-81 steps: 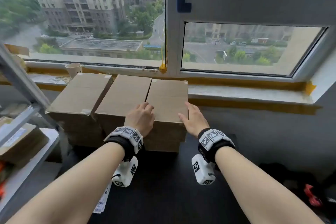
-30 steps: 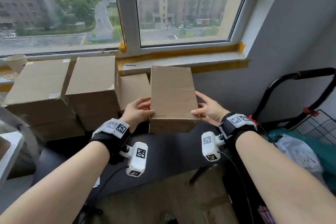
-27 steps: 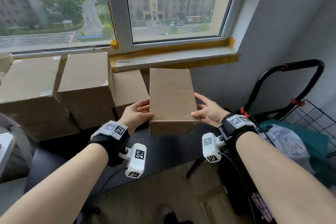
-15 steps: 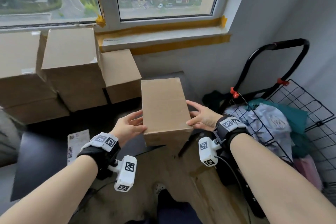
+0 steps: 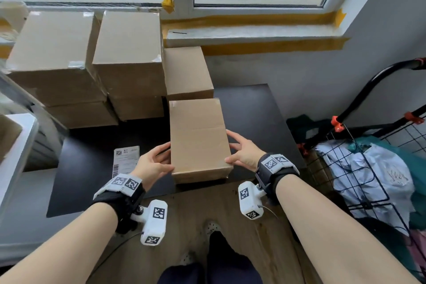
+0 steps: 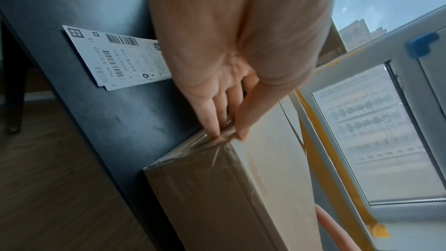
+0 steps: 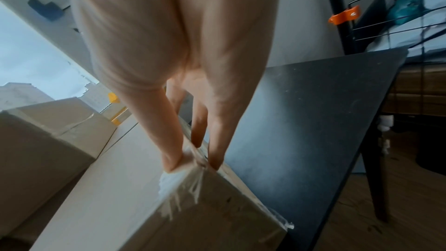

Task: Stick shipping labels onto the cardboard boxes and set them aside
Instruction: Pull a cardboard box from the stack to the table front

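A plain cardboard box [image 5: 198, 140] sits lengthwise at the front edge of the black table [image 5: 249, 108], held between both hands. My left hand [image 5: 156, 163] grips its left side near the front corner, thumb on the top edge and fingers down the side [image 6: 226, 136]. My right hand [image 5: 242, 154] holds the right side the same way [image 7: 193, 161]. Clear tape wraps the box's [image 6: 241, 198] near end. I cannot tell whether the box [image 7: 108, 188] rests fully on the table. A white shipping label [image 5: 126, 159] with barcodes lies flat on the table [image 6: 72, 7] left of my left hand.
More cardboard boxes are stacked at the table's back left [image 5: 129, 53], with a smaller one [image 5: 186, 71] right behind the held box. A black wire cart [image 5: 368, 168] full of bags stands on the right. A white shelf [image 5: 13, 145] is at the left edge.
Both hands lifted the box off the stack by the window, carried it toward me and lowered it to the table's front edge. The view tilted down, showing the label.
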`<state>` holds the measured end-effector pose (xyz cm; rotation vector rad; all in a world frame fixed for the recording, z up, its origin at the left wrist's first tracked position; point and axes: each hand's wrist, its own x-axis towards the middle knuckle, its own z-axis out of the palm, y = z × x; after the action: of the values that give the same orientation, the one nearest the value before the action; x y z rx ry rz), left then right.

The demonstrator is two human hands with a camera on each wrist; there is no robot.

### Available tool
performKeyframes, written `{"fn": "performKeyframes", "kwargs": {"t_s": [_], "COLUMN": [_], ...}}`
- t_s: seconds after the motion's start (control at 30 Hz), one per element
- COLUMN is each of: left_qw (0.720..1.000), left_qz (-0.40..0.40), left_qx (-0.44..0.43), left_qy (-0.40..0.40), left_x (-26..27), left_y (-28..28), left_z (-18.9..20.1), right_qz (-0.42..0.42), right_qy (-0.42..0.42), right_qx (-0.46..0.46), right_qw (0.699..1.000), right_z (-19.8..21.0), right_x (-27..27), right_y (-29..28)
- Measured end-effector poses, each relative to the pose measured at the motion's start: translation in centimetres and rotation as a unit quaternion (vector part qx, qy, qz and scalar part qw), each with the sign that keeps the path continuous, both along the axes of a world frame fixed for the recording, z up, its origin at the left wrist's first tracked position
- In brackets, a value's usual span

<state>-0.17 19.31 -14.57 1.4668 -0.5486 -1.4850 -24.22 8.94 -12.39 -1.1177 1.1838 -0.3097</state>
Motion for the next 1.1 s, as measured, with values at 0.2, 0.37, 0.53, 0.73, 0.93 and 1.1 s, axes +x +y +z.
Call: {"fn": "performKeyframes", "kwargs": {"t_s": [0.2,0.37,0.53,0.73,0.93,1.1], "left_qw": [0.999,0.998,0.944,0.809,0.743,0.713], "left_qz": [0.032,0.013,-0.054,-0.148,-0.177,-0.177], "left_qx": [-0.006,-0.003,-0.006,0.011,0.057,0.103], "left_qy": [-0.001,-0.059,-0.327,-0.569,-0.643,-0.671], "left_x": [0.3,0.1,0.2,1.7,4.9,7.9], "left_y": [-0.3,-0.5,-0.7,1.0,4.5,8.3], "left_z": [0.3,0.4,0.7,2.6,3.7,3.3], "right_qz": [0.04,0.074,0.139,0.21,0.252,0.301], "right_qy": [0.041,0.084,0.275,0.382,0.356,0.337], "right_qx": [-0.025,-0.063,-0.217,-0.353,-0.421,-0.432], "right_qw": [0.998,0.992,0.926,0.828,0.795,0.78], "right_z": [0.1,0.9,1.8,2.0,2.0,1.9], "right_x": [1.6,2.2,3.3,6.3,10.8,15.2], "right_y": [-1.1,-0.9,0.4,2.7,4.8,7.0]}}
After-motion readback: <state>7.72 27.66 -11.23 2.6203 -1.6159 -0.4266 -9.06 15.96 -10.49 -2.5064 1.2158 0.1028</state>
